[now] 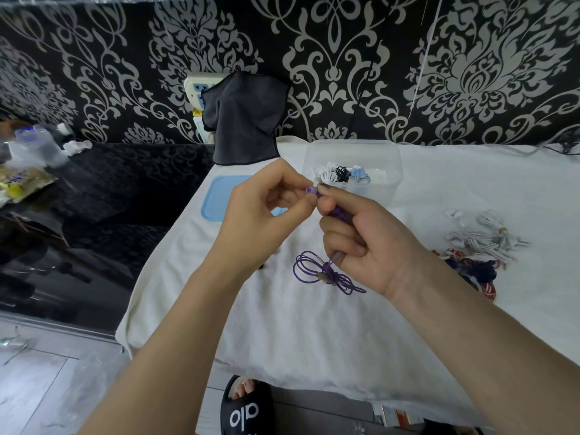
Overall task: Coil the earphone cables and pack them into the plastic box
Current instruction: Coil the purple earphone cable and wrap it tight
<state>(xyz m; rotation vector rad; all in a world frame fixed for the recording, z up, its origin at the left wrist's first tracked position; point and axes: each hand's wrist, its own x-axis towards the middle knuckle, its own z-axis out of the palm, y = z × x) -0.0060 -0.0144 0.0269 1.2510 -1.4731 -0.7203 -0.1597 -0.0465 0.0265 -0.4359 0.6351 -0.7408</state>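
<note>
Both hands are raised over the white cloth-covered table (282, 334). My left hand (260, 208) pinches the purple earbud (309, 190) at the top of a purple earphone cable (323, 273). My right hand (361, 240) grips the same cable just below the bud, and the cable's tied loops hang beneath it down to the cloth. The clear plastic box (353, 152) stands behind the hands, with white, black and blue coiled earphones (340, 174) inside. Its blue lid (219, 196) lies to the left, partly hidden by my left hand.
A bundle of white earphones (483, 237) and a red and dark blue tangle of cables (470, 271) lie at the right on the cloth. A dark cloth (244, 117) hangs on the wall. A black glossy counter with clutter (28, 164) is to the left.
</note>
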